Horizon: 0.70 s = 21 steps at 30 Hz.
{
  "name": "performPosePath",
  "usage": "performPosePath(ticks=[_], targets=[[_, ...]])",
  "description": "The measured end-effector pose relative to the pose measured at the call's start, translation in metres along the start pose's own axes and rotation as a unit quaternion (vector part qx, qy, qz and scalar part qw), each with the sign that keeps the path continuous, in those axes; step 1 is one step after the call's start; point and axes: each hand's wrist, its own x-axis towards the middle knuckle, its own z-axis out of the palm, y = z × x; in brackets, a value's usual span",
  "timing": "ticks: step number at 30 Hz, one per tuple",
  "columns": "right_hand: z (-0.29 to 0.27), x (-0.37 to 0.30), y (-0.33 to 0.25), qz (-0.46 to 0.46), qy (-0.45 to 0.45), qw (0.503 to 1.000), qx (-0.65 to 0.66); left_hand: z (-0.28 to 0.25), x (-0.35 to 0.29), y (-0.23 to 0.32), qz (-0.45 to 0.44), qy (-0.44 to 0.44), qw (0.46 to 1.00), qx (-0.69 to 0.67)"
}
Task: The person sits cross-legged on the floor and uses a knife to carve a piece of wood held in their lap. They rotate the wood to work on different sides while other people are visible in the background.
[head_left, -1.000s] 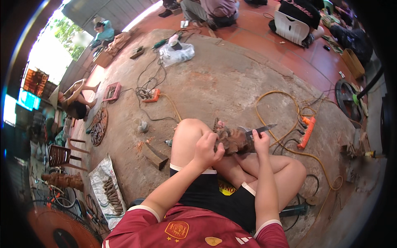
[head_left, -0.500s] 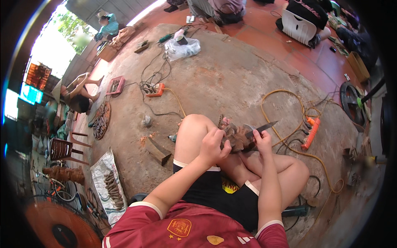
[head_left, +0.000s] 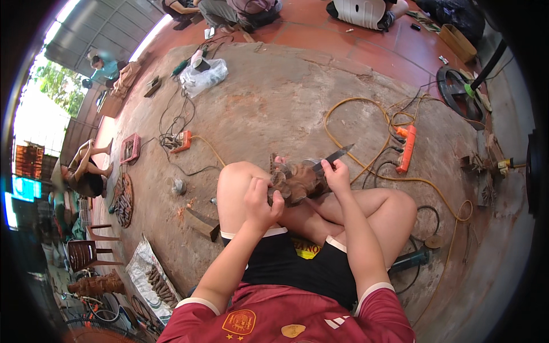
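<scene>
Grasping a brown carved piece (head_left: 297,182) in the left grip (head_left: 262,204), a dark pointed blade (head_left: 335,155) in the right grip (head_left: 337,175).
Holding the carved piece above crossed legs (head_left: 306,219), with the blade at its right side; seated on the floor (head_left: 269,108) between a wooden block (head_left: 202,224) on the left and an orange power strip (head_left: 406,150) on the right.

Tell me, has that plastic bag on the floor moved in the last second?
No: relative to the orange socket box, the plastic bag hasn't shifted; the camera's view has.

A carving (head_left: 297,183) lies between left hand (head_left: 263,202) and right hand (head_left: 337,175); rightward lies a power strip (head_left: 406,151), leftward a sack (head_left: 139,266).
</scene>
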Motion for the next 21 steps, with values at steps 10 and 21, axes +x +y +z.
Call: performPosePath(ticks=[10, 21], targets=[[-0.005, 0.005, 0.005, 0.027, 0.021, 0.998, -0.044, 0.001, 0.004, 0.003, -0.003, -0.008, 1.0, 0.002], [0.001, -0.003, -0.013, 0.053, -0.042, 0.998, 0.006, -0.001, 0.003, 0.002, -0.001, -0.002, 1.0, 0.004]])
